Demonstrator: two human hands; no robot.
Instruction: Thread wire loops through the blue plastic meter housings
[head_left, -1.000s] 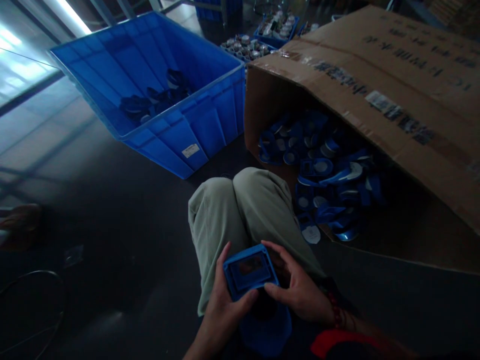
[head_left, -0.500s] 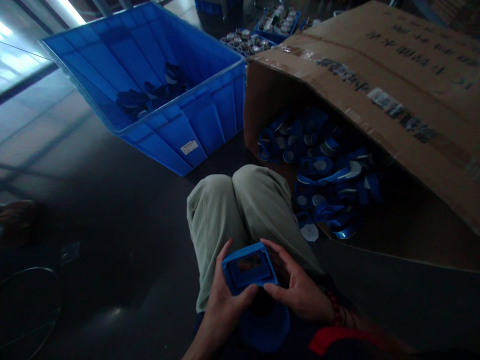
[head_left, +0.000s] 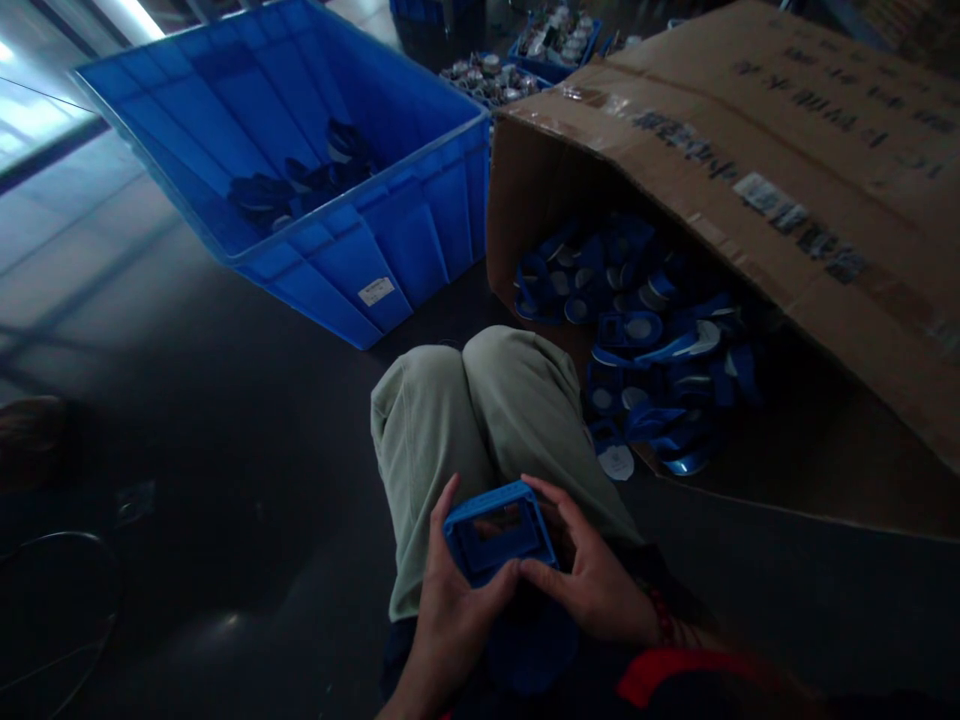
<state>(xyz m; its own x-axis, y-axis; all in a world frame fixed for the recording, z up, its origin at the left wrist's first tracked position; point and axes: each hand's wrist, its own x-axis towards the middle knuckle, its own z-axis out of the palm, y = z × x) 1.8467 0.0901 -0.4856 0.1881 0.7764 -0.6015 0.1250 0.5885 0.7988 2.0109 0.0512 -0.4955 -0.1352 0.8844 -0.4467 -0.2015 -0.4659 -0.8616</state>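
Observation:
A blue plastic housing [head_left: 499, 545] with a rectangular window is held over my lap, its hollow side facing up toward me. My left hand [head_left: 459, 600] grips its left side, thumb along the near edge. On the right side my right hand [head_left: 592, 585] has hold of it, the thumb at the near edge close to the left thumb. The lower part of the housing is dark and hard to make out. Light green trousers [head_left: 442, 430] lie beneath both hands.
A large blue bin [head_left: 435, 225] with several dark blue parts stands ahead left. To the right, an open cardboard box [head_left: 750, 130] lies with many blue parts [head_left: 630, 330]. Small crates of parts [head_left: 495, 80] are behind. A shoe [head_left: 30, 440] and wire loop are far left.
My right thumb has shifted slightly left along the near edge, closer to the left thumb. The housing stays in both hands, almost unmoved.

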